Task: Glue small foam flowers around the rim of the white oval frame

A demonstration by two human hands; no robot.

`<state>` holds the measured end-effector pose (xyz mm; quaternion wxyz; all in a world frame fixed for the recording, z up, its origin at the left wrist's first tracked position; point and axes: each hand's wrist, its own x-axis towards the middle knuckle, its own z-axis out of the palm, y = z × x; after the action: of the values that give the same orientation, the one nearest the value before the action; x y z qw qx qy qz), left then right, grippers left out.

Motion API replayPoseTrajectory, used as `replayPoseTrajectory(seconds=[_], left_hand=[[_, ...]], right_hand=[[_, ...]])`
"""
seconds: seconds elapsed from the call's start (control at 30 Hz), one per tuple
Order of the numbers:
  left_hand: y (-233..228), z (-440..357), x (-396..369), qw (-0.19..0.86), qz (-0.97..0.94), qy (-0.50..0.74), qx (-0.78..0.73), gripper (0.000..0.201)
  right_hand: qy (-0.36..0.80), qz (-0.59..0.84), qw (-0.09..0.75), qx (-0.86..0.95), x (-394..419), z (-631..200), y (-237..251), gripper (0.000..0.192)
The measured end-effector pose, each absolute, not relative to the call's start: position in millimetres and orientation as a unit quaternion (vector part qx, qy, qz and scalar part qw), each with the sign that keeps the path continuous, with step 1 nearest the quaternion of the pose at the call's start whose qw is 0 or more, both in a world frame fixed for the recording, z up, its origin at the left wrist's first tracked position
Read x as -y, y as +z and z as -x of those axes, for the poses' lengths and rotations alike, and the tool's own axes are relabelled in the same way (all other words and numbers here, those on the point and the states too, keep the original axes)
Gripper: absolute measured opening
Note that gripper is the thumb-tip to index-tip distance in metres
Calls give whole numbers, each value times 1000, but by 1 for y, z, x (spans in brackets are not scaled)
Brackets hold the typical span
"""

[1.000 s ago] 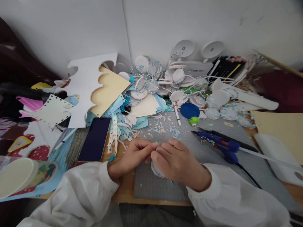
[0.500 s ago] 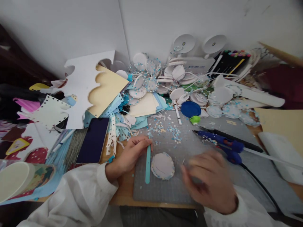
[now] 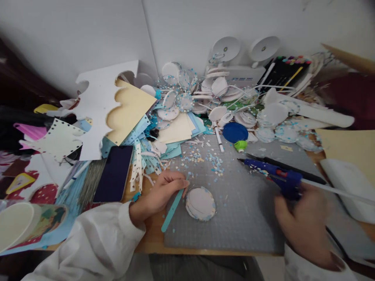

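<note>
In the head view, my left hand (image 3: 166, 193) pinches the upper end of a flat teal strip (image 3: 172, 212), which slants down toward the mat's near left edge. To the right of the strip, a round white disc (image 3: 200, 203) with pale blue and cream flecks around its rim lies on the grey cutting mat (image 3: 237, 230). My right hand (image 3: 306, 222), slightly blurred, is closed around the handle of a blue hot glue gun (image 3: 272, 171). Paper flecks stick to the gun's barrel, and a clear glue stick (image 3: 336, 190) juts from its back.
Small paper flecks (image 3: 215, 162) are scattered over the mat. A black pen (image 3: 293, 169) lies behind the glue gun. At the left are a phone (image 3: 114, 173) and a paper cup (image 3: 22, 224). Behind stand a blue lid (image 3: 235, 132), white discs, paper sheets and a two-headed lamp (image 3: 225, 48).
My right hand has moved right, from beside the disc to the glue gun's handle. The teal strip has swung from nearly upright to slanting, its lower end now farther left.
</note>
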<state>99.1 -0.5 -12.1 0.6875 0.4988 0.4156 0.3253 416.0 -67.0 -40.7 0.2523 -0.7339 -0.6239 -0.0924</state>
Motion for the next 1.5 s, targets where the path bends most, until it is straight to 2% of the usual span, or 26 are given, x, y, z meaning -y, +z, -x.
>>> replayPoseTrajectory(seconds=[0.13,0.23,0.33,0.47,0.6,0.77,0.9,1.13,1.5], left_hand=[[-17,-97,1,680,-517,323,-407,38],[-19,-96,1,671,-532,319,-405,38],[-21,-95,1,670,-544,310,-400,38],[-22,-94,2,676,-544,303,-394,40],[-19,-96,2,675,-551,298,-390,40],[-9,-97,2,670,-554,286,-402,37],[-4,-98,2,671,-567,266,-397,36],[-6,-97,1,669,-590,263,-368,41],[-7,-98,0,661,-602,263,-363,42]], right_hand=[[-97,725,196,653,54,-419,-48,29],[-55,745,199,634,46,-413,-36,31],[0,817,218,533,38,-400,-14,39],[31,858,240,453,24,-385,13,36],[-7,784,309,539,5,-370,17,38],[11,653,385,653,-1,-351,-9,29],[27,595,386,704,7,-347,-28,25],[1,589,408,698,8,-347,-29,19],[-54,570,388,722,8,-347,-30,22]])
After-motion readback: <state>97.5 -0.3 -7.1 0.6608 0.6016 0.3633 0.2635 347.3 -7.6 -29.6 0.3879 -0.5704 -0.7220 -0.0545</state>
